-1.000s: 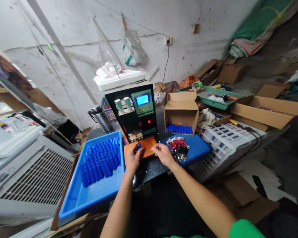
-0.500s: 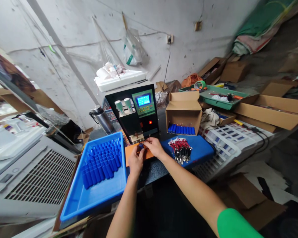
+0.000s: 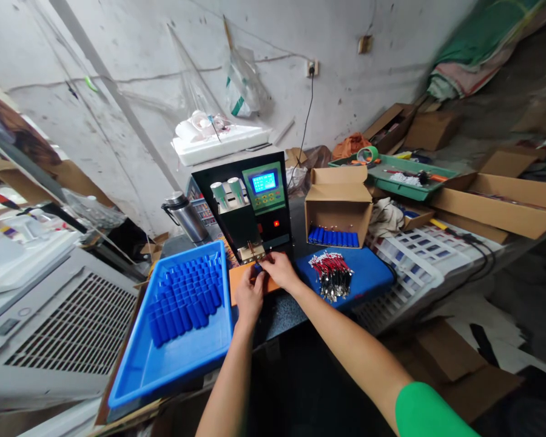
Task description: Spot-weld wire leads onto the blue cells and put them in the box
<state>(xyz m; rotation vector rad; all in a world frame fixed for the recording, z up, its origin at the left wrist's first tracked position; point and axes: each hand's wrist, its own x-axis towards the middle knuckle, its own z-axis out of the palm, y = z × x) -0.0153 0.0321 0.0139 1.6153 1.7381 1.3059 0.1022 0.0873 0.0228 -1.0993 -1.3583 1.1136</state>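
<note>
At the foot of a black spot welder (image 3: 230, 229) with a lit screen, both hands work close together over an orange block (image 3: 237, 283). My left hand (image 3: 249, 292) is closed on a small blue battery cell (image 3: 256, 267), mostly covered by the fingers. My right hand (image 3: 279, 270) is closed in a pinch right beside it, under the welder's electrodes (image 3: 252, 250). Whatever lies in that pinch is too small and hidden to make out. A bundle of red and black wire leads (image 3: 331, 274) lies on a blue pad to the right.
Left of the hands, a blue tray (image 3: 164, 370) holds many blue battery cells (image 3: 186, 300) standing in rows. An open cardboard box (image 3: 339, 209) with more cells stands right of the welder. A steel flask (image 3: 185, 216) is behind the tray. White plastic crates (image 3: 409, 267) lie at right.
My right hand has shifted slightly left, nearer the electrodes. The left hand stays almost in place. The pattern on the welder's screen has changed.
</note>
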